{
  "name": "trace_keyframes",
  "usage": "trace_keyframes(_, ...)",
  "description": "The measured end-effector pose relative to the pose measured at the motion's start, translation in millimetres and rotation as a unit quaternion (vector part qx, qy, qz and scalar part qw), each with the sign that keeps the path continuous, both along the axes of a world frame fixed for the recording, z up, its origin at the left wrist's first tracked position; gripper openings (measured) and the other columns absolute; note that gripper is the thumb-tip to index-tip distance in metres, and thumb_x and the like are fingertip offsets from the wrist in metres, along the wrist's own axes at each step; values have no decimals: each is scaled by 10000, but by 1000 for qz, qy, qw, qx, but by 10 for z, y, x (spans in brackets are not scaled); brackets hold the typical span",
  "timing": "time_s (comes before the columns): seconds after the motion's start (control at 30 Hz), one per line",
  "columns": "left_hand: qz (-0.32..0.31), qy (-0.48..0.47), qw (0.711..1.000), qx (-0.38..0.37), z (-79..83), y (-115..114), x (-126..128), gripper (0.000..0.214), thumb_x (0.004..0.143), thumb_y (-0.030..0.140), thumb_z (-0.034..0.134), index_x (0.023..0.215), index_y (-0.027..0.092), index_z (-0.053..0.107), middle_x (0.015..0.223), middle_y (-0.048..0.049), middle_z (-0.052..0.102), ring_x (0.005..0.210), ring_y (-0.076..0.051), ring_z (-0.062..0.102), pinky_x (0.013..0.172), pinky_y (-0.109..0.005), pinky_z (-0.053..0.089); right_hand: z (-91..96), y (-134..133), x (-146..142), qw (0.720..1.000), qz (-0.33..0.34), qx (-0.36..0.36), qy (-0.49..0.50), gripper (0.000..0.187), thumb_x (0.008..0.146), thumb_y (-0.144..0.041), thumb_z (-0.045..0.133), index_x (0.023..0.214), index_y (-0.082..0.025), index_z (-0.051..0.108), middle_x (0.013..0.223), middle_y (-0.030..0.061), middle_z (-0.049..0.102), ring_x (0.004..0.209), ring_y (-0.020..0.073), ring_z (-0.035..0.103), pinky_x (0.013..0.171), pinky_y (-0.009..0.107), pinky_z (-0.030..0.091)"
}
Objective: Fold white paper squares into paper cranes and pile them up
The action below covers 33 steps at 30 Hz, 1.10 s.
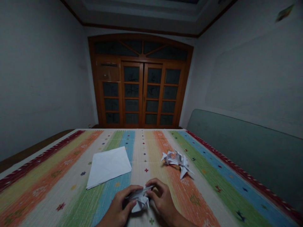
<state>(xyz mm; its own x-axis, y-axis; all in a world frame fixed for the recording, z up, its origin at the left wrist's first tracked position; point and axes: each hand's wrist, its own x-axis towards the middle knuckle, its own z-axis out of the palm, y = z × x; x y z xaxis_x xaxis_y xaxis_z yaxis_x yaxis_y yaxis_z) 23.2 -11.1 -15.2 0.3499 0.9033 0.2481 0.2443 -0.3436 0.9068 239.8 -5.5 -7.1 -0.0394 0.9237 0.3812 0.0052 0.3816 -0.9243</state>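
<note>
A small folded white paper piece (140, 201), origami with several pointed flaps, is held between my two hands just above the near edge of the striped tablecloth. My left hand (121, 203) grips its left side, thumb in front and fingers behind. On the other side, my right hand (161, 197) pinches a flap at the upper right between thumb and index finger. Parts of the paper are hidden by my fingers. Farther off to the right lie several finished-looking white origami figures (177, 160) in a loose cluster.
A stack of white paper sheets (109, 166) lies left of centre on the striped tablecloth (142, 148). Along the right side stands a pale green panel (236, 138) against the wall. Wooden glass-paned doors (142, 91) are beyond the table's far edge.
</note>
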Motion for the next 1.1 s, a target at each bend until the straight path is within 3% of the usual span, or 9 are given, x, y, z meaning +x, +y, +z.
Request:
trace_keyframes(0.17,-51,-46,997,-24,34,41,16,420,923,529,668,1234,251,718,1213,-100,714,1140,-330,624,988,-413,471,-11,29,-9,999,-10,-32,25,160,726,-312,824,816,-195,764,756,45,743,739,238,701,661,303,549)
trace_keyframes(0.3,-116,-111,986,-45,99,66,56,561,861,661,704,1224,235,674,1053,-66,697,975,-287,634,851,-362,467,-25,63,-6,999,8,-41,26,84,709,-253,817,705,-197,754,684,22,720,682,210,676,644,285,524)
trace_keyframes(0.53,-140,-81,985,-65,99,68,44,591,841,716,694,1144,208,690,1007,-58,669,944,-279,603,843,-366,450,-13,86,2,999,39,8,11,90,721,-203,777,635,-198,749,685,22,692,701,189,644,667,273,485)
trace_keyframes(0.87,-150,-54,985,-63,90,49,33,480,882,650,688,1069,209,720,948,-44,674,891,-257,611,866,-361,455,59,39,-3,996,89,4,3,108,776,-185,673,715,-200,761,693,9,666,691,178,620,675,276,459)
trace_keyframes(1.0,-139,-40,988,-52,22,58,25,414,884,571,713,1098,216,709,983,-48,681,934,-269,615,901,-369,450,55,22,-51,996,63,-47,39,223,657,-119,694,861,-208,710,746,-21,659,700,174,616,656,259,461)
trace_keyframes(1.1,-131,-43,989,-45,4,62,29,401,887,550,712,1097,208,704,984,-50,680,942,-272,616,898,-362,454,65,12,-72,997,28,-59,33,136,643,-120,703,735,-204,651,680,-36,618,650,164,586,616,250,442)
